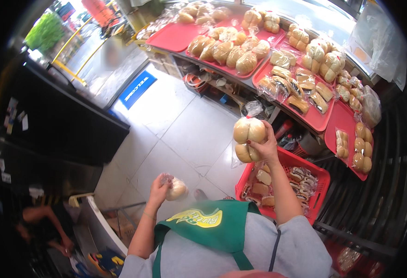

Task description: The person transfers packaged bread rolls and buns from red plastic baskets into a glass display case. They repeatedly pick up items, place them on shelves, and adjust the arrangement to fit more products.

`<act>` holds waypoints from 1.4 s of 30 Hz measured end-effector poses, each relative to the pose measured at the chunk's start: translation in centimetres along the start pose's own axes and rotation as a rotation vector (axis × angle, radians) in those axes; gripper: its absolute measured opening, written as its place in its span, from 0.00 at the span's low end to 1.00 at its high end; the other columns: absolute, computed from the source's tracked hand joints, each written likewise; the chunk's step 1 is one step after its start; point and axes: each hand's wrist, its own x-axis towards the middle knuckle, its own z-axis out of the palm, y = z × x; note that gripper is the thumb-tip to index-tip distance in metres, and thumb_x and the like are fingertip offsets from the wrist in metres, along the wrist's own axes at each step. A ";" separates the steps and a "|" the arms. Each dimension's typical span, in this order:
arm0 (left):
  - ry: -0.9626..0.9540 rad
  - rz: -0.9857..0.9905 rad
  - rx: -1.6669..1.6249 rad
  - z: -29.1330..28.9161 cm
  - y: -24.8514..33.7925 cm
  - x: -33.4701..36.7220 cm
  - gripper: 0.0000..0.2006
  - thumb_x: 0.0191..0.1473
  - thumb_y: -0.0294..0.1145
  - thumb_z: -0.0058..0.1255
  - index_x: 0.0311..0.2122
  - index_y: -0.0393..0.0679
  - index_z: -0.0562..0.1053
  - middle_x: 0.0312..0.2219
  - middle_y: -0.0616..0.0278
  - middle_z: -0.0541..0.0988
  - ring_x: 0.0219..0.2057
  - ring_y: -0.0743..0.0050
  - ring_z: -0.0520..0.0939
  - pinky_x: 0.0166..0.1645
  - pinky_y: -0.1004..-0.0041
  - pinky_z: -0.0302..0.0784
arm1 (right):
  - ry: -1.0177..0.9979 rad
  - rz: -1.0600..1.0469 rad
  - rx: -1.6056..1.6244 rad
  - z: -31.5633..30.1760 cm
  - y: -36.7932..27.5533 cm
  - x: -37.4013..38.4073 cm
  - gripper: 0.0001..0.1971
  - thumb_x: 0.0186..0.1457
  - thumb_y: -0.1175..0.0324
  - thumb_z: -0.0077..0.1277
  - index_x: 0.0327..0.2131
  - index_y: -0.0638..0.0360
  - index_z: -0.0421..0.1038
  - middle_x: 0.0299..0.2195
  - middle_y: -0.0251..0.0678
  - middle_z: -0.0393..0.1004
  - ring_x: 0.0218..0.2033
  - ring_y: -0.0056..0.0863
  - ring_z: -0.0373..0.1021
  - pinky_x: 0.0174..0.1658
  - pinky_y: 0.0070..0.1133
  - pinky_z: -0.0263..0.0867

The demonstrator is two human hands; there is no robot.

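- Shirt [189, 252]: plain light grey, sleeves [301, 245] short, lower centre of frame.
- Apron [231, 227]: deep green bib, green strap [243, 261] running to the lower edge.
- Emblem [196, 217] on bib: yellow, rounded, pale outline, green marks.
- Cord [275, 250]: thin, dark, right of apron.
- Left wrist: slim bracelet [149, 215].
- Right hand [267, 144]: dark red nail polish [252, 142].

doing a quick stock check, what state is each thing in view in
left hand: closed on bun
bun: bagged, held
right hand: gripping bun pack
bun pack: bagged, red-tied, held up
crate: open-topped, holding wrapped breads
trays: partly filled
apron: worn
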 end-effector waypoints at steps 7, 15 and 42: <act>-0.342 0.084 0.080 -0.8 0.5 18.6 0.08 0.54 0.23 0.47 0.39 0.37 0.74 0.31 0.63 0.78 0.30 0.79 0.75 0.38 0.76 0.72 | 0.232 0.057 -0.215 2.7 1.9 2.0 0.42 0.37 0.74 0.70 0.57 0.58 0.58 0.51 0.38 0.69 0.53 0.29 0.66 0.58 0.26 0.62; -0.700 0.433 -0.070 6.0 17.7 34.1 0.06 0.58 0.21 0.42 0.39 0.38 0.71 0.31 0.67 0.74 0.30 0.84 0.72 0.38 0.80 0.70 | 0.636 0.038 -0.202 0.8 -1.4 3.7 0.40 0.41 0.80 0.65 0.58 0.56 0.56 0.52 0.37 0.65 0.54 0.30 0.65 0.57 0.28 0.63; -0.747 0.657 -0.107 50.1 52.2 77.3 0.08 0.57 0.29 0.49 0.39 0.40 0.75 0.26 0.62 0.78 0.27 0.74 0.77 0.33 0.72 0.72 | 0.398 -0.392 0.054 -5.5 -1.3 55.5 0.46 0.38 0.85 0.64 0.60 0.41 0.53 0.57 0.33 0.61 0.59 0.27 0.59 0.58 0.27 0.66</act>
